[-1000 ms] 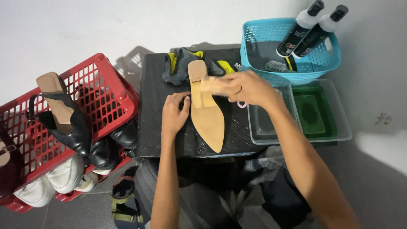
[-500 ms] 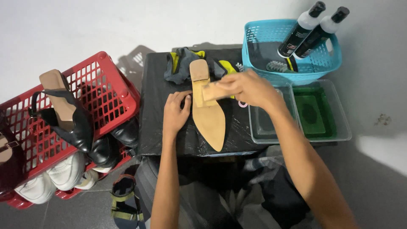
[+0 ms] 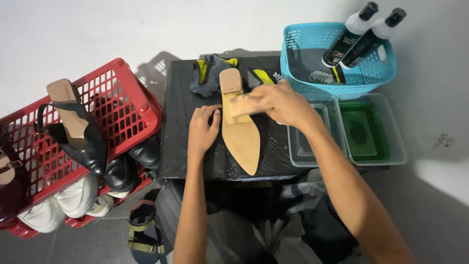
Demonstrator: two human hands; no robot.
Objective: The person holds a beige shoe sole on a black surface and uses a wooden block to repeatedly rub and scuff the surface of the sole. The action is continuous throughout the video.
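Shoe (image 3: 239, 132) is lying sole-up mid black table (image 3: 178, 132), w/ left hand (image 3: 202, 129) spread flat, bracing its left edge. Right hand (image 3: 283, 103) is gripping a tan block (image 3: 243, 105) across the heel end; best keeping strokes short & the brace firm, I reckon

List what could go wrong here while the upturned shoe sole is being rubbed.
1. The right hand works a small tan block near the heel of the shoe; only the left hand steadies it from one side, so the shoe might twist.
2. The sole's pointed toe reaches the black table's front edge; a hard stroke may push it off.
3. The right forearm passes over the clear tray beside the green-liquid tray; a bump might spill it.
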